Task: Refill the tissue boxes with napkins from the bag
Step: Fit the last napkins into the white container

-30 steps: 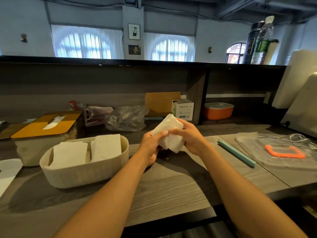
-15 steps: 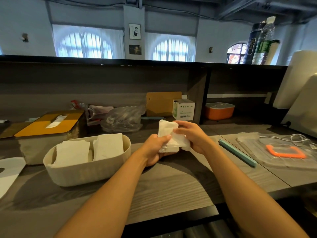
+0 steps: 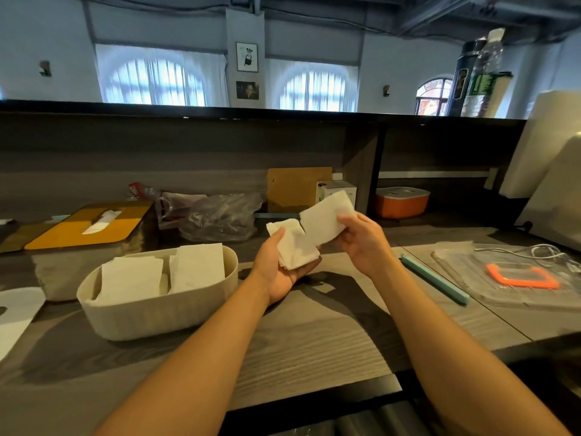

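Two grips are working at once here: the left hand (image 3: 283, 272) is cradling a small stack of napkins (image 3: 294, 247) in its upturned palm, thumb pressing on the near edge, while the right hand (image 3: 361, 243) is pinching a single napkin (image 3: 327, 217) by its right side and holding it up, tilted, just above and behind the stack. The two pieces are overlapping at the middle, both being held in the air over the grey wood surface (image 3: 314, 341).

Taking the open cream tissue box (image 3: 157, 313) as the landmark: it is sitting on the surface to the left of the left hand, lidless, with two folded napkin bundles (image 3: 163, 272) standing inside it side by side and poking above the rim. Just behind and to the left of that box, a second tissue box with an orange lid (image 3: 88, 228) is sitting, a white tissue peeking out of its slot. Behind the cream box and to the right, a crumpled clear plastic bag (image 3: 223, 218) is lying against the back panel. At the far left of the box, a white oval lid (image 3: 15, 313) is resting flat at the frame edge.

Well to the right of the box, beyond both hands, a teal bar (image 3: 434, 280) is lying diagonally, and past it a clear tray (image 3: 503, 278) with an orange loop (image 3: 522, 276) on it.
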A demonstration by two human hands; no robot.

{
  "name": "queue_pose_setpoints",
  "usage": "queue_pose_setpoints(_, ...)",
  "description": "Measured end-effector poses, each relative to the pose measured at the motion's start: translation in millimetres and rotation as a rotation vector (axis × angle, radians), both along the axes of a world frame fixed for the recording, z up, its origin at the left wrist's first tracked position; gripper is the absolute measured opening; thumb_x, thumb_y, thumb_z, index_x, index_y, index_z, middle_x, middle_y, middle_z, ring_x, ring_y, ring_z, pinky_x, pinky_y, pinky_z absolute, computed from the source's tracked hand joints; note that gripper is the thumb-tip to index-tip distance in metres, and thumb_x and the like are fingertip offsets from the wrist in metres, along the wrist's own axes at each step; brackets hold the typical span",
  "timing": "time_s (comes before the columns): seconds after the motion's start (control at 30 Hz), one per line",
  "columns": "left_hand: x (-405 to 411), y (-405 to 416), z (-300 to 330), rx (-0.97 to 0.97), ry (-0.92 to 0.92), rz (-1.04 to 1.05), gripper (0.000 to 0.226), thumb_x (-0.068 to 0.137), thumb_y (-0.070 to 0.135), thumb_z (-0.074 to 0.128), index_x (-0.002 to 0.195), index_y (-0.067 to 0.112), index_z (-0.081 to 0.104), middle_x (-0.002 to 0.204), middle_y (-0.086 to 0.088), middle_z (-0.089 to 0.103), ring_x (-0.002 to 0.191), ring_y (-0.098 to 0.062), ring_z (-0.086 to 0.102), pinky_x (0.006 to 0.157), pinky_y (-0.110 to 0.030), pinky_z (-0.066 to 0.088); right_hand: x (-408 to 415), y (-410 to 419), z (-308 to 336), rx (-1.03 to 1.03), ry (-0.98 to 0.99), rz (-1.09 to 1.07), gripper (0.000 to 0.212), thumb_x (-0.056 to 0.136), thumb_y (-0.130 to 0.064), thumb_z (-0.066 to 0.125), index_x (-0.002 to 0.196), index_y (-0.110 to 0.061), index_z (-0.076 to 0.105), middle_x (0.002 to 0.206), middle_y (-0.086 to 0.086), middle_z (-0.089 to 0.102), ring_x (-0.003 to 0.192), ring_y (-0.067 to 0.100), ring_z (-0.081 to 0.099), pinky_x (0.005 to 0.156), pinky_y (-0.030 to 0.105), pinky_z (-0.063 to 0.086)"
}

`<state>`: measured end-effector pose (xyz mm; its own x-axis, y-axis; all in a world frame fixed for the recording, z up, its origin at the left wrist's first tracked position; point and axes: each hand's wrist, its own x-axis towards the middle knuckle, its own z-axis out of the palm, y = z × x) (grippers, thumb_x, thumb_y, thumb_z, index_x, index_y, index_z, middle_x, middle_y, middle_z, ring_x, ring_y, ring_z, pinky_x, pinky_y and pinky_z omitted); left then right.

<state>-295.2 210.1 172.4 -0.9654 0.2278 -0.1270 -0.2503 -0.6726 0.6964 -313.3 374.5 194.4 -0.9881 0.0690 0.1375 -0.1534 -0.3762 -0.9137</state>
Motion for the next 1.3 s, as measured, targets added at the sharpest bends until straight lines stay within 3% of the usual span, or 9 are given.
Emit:
queue_pose_setpoints(0.07,-2,-1,0,-0.004,-0.017,-0.024,0.041,0.103,0.047,0.039,0.123,0.016,0.057,0.116,-0.022,0.066,0.105,-0.040,0.064,0.088,-0.056,0.051,4,3,5,0.011,0.050,0.095,0.031,0.087,-0.027,0.066,0.116,-0.023,0.056,0.125,0.013,0.054,0.115,0.031,0.056,0.083,0.041,0.055)
queue_pose_setpoints(0.17,-3,0,-3,-0.030,-0.012,-0.093,0.057,0.100,0.060,0.033,0.132,0.020,0.057,0.123,-0.018,0.067,0.112,-0.040,0.062,0.092,-0.056,0.049,12,-2,10,0.081,0.073,0.223,0.018,0.094,-0.024,0.058,0.112,-0.025,0.057,0.113,0.008,0.056,0.105,0.024,0.059,0.076,0.038,0.058)
queue_pose_setpoints(0.33,-3,0,-5,-0.172,0.026,-0.151,0.065,0.096,0.067,0.033,0.129,0.019,0.061,0.121,-0.019,0.069,0.112,-0.038,0.063,0.087,-0.054,0.055,7,-20,3,0.596,0.158,-0.035,0.012,0.093,-0.013,0.062,0.103,-0.020,0.063,0.100,-0.004,0.063,0.094,0.013,0.061,0.068,0.021,0.049)
queue_pose_setpoints(0.47,1,6,-3,-0.340,0.085,-0.129,0.033,0.099,0.024,0.057,0.129,0.012,0.056,0.121,-0.018,0.066,0.109,-0.035,0.065,0.086,-0.051,0.057,2,-21,-4,0.659,0.161,-0.043,0.026,0.093,-0.009,0.062,0.117,-0.018,0.061,0.110,-0.002,0.064,0.106,0.015,0.061,0.076,0.021,0.050)
queue_pose_setpoints(0.57,2,9,-4,-0.368,0.091,-0.094,0.032,0.100,0.005,0.050,0.133,0.007,0.050,0.122,-0.020,0.063,0.107,-0.035,0.065,0.082,-0.051,0.059,0,-20,-6,0.739,0.169,-0.114,0.038,0.094,-0.015,0.063,0.131,-0.021,0.056,0.116,-0.004,0.058,0.111,0.016,0.057,0.081,0.024,0.049)
queue_pose_setpoints(0.7,4,9,1,-0.537,0.145,-0.089,0.038,0.099,0.004,0.051,0.134,0.015,0.042,0.125,-0.013,0.058,0.110,-0.031,0.061,0.078,-0.044,0.059,-4,-17,-6,0.709,0.069,-0.040,0.053,0.093,-0.027,0.065,0.143,-0.025,0.046,0.125,-0.009,0.044,0.117,0.012,0.043,0.093,0.030,0.041)
queue_pose_setpoints(0.87,-2,3,-2,-0.836,0.330,0.129,0.038,0.092,0.007,0.059,0.128,0.017,0.056,0.119,-0.010,0.065,0.104,-0.023,0.063,0.085,-0.040,0.057,-4,-12,-8,0.503,0.035,-0.050,0.034,0.087,-0.008,0.069,0.120,-0.013,0.065,0.113,0.007,0.066,0.110,0.027,0.062,0.095,0.043,0.054)
queue_pose_setpoints(1.07,-11,-4,-11,-0.940,0.310,0.445,0.032,0.096,0.019,0.058,0.127,0.015,0.060,0.118,-0.005,0.064,0.105,-0.019,0.058,0.064,-0.020,0.046,-3,-25,-23,0.593,-0.013,0.021,0.039,0.088,-0.012,0.069,0.125,-0.019,0.060,0.118,0.003,0.062,0.110,0.020,0.057,0.082,0.029,0.051)
queue_pose_setpoints(1.3,-11,12,-8,-0.936,0.255,0.607,0.034,0.102,0.042,0.047,0.121,0.017,0.058,0.106,0.001,0.058,0.095,-0.013,0.054,0.070,-0.025,0.040,-6,-61,-28,0.512,-0.030,-0.210,0.040,0.099,-0.037,0.054,0.134,-0.018,0.053,0.124,-0.002,0.057,0.107,0.010,0.048,0.083,0.024,0.041)
